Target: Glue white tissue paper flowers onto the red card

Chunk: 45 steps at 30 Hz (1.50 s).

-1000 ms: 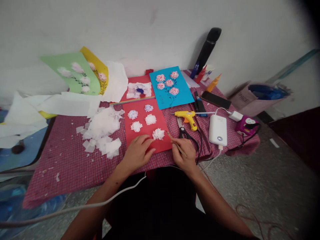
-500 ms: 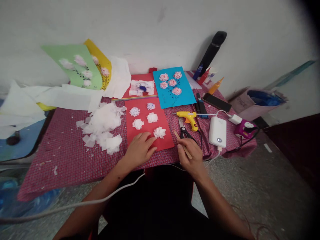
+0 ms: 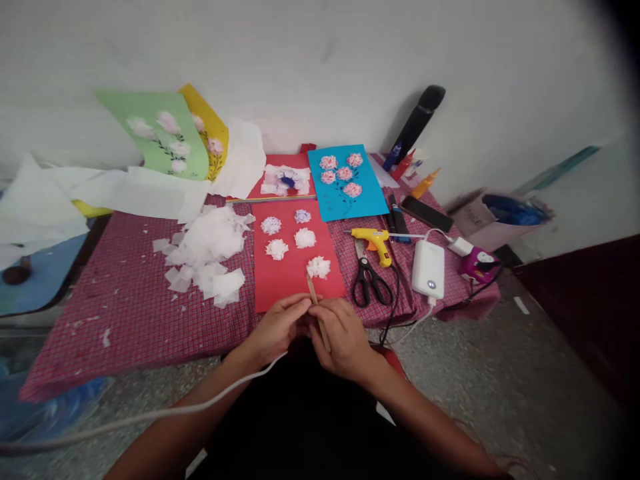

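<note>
My right hand (image 3: 340,337) is closed around a slim wooden stick (image 3: 313,291), whose far tip points at the lowest white tissue-paper flower (image 3: 319,267). Right beside it, my left hand (image 3: 283,327) has its fingers drawn together, the thumb close to the stick. Whatever those left fingers pinch is hidden. Both hands are at the near edge of a red sheet of card (image 3: 280,287). Several ruffled paper flowers lie on that card, two of them, such as the upper left flower (image 3: 271,225), flecked with purple.
Left of the card is a heap of white tissue squares (image 3: 215,233). To the right are black-handled scissors (image 3: 371,283), a yellow glue gun (image 3: 373,240), a white power bank (image 3: 429,269) with cables and a phone (image 3: 427,213). Behind lies a blue flower card (image 3: 333,200).
My right hand has moved left with the stick, uncovering the scissors' handles. My left hand has drawn back off the red card and closed up beside the right. The view has shifted slightly.
</note>
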### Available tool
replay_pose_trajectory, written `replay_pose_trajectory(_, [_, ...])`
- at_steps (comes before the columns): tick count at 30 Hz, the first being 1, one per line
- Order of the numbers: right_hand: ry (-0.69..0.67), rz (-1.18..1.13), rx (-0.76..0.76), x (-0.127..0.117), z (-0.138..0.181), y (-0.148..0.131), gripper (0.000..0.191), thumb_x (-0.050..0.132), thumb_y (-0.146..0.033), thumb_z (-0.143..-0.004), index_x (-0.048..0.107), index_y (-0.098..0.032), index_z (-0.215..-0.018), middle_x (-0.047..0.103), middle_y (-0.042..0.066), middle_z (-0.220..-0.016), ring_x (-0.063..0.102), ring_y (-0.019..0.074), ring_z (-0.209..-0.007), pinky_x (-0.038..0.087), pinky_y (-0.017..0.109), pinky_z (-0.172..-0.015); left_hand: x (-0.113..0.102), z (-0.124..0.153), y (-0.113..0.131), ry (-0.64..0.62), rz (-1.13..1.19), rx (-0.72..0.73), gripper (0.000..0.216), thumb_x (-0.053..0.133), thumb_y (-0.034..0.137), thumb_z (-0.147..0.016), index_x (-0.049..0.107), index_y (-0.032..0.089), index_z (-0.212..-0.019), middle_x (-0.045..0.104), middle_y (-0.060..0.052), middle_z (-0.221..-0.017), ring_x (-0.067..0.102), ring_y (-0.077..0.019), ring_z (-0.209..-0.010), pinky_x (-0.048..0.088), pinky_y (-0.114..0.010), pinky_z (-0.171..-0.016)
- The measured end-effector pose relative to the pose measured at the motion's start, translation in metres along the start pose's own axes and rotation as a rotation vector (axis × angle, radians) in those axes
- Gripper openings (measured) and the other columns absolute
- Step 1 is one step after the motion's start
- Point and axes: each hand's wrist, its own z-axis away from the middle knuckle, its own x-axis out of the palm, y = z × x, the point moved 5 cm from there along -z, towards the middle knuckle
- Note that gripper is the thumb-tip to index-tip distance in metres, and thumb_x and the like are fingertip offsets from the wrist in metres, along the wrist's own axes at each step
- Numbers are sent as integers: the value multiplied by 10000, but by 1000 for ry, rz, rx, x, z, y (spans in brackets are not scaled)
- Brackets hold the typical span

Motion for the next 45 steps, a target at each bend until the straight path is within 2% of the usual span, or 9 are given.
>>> replay_pose_trajectory(7, [-148, -35, -61, -11, -5, -4, 527, 680, -354, -911, 531, -210, -1396, 676, 159, -1306, 647, 320, -1148, 559, 505, -930, -3, 2, 17, 120, 164, -1, 201, 731, 335, -835, 652, 172, -923, 724, -53, -882, 700, -168, -767, 572, -309, -716])
replay_pose_trajectory(12, [135, 299, 363, -71, -28, 105, 239, 563, -325, -984, 686, -178, -1125, 745, 149, -1056, 697, 289, -977, 556, 444, -868, -28, 0, 48, 206, -97, 239, 170, 594, 384, -957, 569, 219, -990, 628, 34, -723, 573, -114, -552, 456, -243, -540])
replay_pose_trajectory(16, [-206, 601, 729, -81, -40, 191, 373, 545, -433, -979, 734, -113, -1015, 752, 229, -1008, 716, 342, -945, 530, 421, -799, -43, 2, 64, 267, -657, 405, 208, 520, 388, -1013, 620, 207, -1001, 609, 29, -766, 530, -111, -608, 421, -244, -581])
replay_pose_trajectory(19, [-370, 622, 821, -71, -42, 210, 428, 539, -450, -968, 726, -88, -1100, 750, 252, -1083, 727, 354, -986, 517, 398, -802, -42, 4, 67, 270, -982, 488, 214, 503, 351, -1016, 657, 208, -1052, 685, -5, -889, 620, -159, -784, 481, -289, -738])
replay_pose_trajectory(25, [-258, 548, 960, -66, -39, 207, 390, 538, -379, -939, 688, -80, -1139, 750, 255, -1100, 727, 373, -991, 509, 407, -805, -43, 5, 65, 208, -1181, 560, 243, 459, 317, -1050, 669, 198, -1082, 721, -50, -1007, 663, -188, -917, 503, -328, -837])
replay_pose_trajectory(32, [254, 72, 874, -96, -22, 169, 466, 746, -459, -799, 612, -178, -1145, 742, 109, -988, 688, 250, -811, 545, 362, -687, -53, 5, 78, 154, -1354, 584, 286, 447, 322, -1063, 694, 184, -1101, 714, -64, -962, 661, -199, -902, 513, -350, -820])
replay_pose_trajectory(37, [243, -550, 841, -85, 6, 128, 391, 837, -387, -743, 670, -208, -1047, 736, 24, -852, 650, 156, -615, 574, 303, -581, -52, -5, 93, 47, -1448, 575, 273, 477, 316, -1052, 711, 193, -1122, 727, -54, -928, 676, -188, -838, 519, -334, -747])
replay_pose_trajectory(41, [378, -717, 892, -77, 36, 107, 265, 810, -432, -795, 696, -194, -778, 657, 4, -649, 653, 171, -591, 620, 346, -601, -45, -19, 99, -3, -1467, 620, 269, 481, 328, -1062, 708, 210, -1142, 756, -57, -1020, 702, -188, -888, 543, -339, -778])
replay_pose_trajectory(45, [481, -670, 915, -80, 60, 98, 208, 854, -357, -778, 750, -202, -869, 754, 40, -740, 699, 187, -626, 589, 302, -546, -40, -24, 97, 19, -1486, 797, 256, 471, 304, -1072, 678, 204, -1184, 741, -63, -1018, 691, -187, -908, 560, -337, -790])
